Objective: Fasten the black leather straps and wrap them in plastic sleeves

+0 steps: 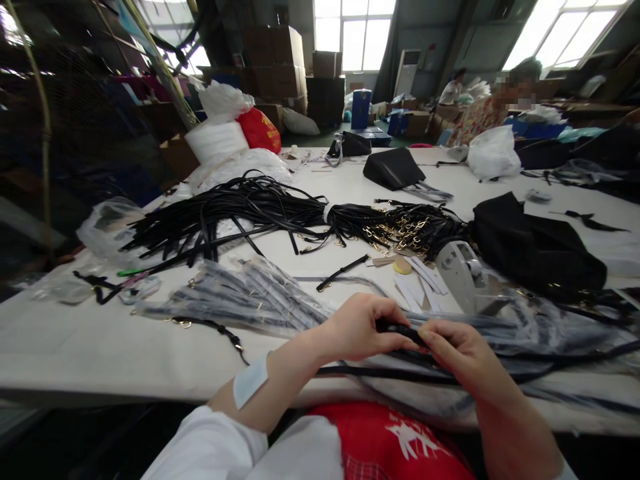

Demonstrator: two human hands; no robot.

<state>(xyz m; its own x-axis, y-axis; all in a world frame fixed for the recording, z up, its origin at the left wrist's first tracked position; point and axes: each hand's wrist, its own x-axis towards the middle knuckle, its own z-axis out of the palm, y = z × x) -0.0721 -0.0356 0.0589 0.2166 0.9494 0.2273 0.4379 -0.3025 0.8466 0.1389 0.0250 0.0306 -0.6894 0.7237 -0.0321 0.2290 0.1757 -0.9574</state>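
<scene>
Near the table's front edge, my left hand (364, 325) is closed around a black strap (400, 329), its thumb and fingers curled about it. Close by on the right, my right hand (457, 350) pinches the same strap's other end between thumb and fingers. Long black straps run along the table edge beneath both hands. Clear-plastic-wrapped straps (250, 293) lie left of my hands. A short black strap with gold clasps (343, 272) rests just beyond them. Farther back is a large bundle of black straps (240, 207), tied with a white band, with gold clasps at its right end.
A white device (456, 273) stands beyond my right hand, beside paper strips and a yellow round item (402, 266). Black bags (537, 247) lie at the right. White plastic bags and a red bag (260, 131) sit at the back left. A person (483, 117) is across the table.
</scene>
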